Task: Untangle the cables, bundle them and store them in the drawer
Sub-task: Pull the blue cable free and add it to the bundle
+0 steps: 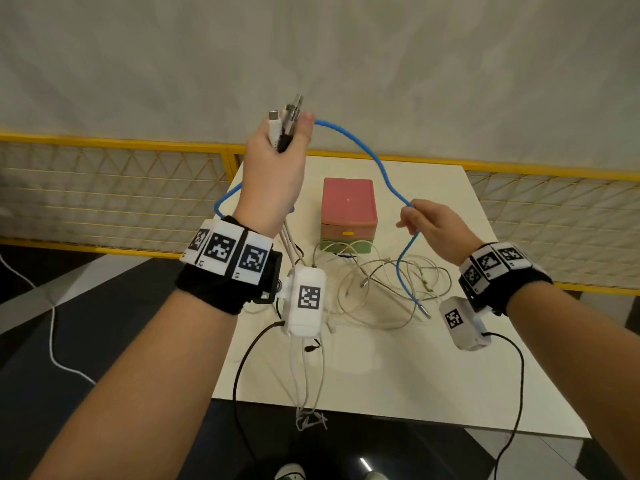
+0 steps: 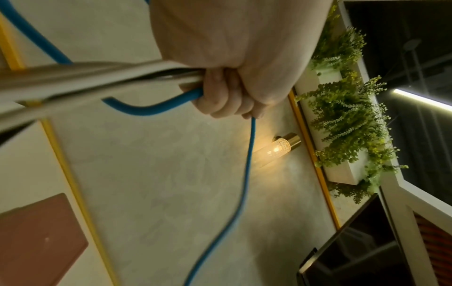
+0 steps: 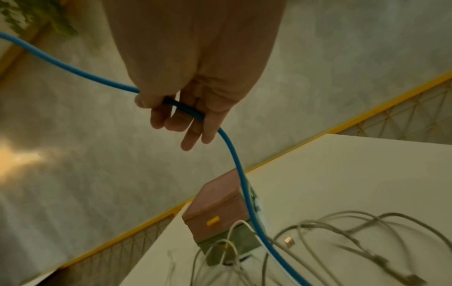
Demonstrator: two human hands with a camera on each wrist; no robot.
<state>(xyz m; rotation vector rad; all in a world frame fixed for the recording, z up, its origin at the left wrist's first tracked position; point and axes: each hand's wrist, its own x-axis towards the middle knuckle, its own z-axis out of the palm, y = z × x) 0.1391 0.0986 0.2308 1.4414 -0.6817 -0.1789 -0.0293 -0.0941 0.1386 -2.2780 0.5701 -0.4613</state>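
Note:
My left hand [image 1: 277, 157] is raised above the table and grips a bunch of cable ends [image 1: 285, 121], white, grey and black plugs sticking up; in the left wrist view its fingers [image 2: 225, 92] curl round the bundle. A blue cable [image 1: 367, 150] arcs from that fist down to my right hand [image 1: 429, 226], whose thumb and fingers [image 3: 171, 116] pinch it, then drops to the table. Loose white and grey cables [image 1: 391, 285] lie tangled on the white table [image 1: 433, 375]. The pink and green drawer box [image 1: 348, 213] stands behind them, its drawers closed.
A yellow mesh fence [image 1: 114, 188] runs behind the table. Some held cables hang over the table's front edge [image 1: 310, 410]. A white cord [image 1: 52, 341] lies on the dark floor at left. Shoes [image 1: 291, 472] show below.

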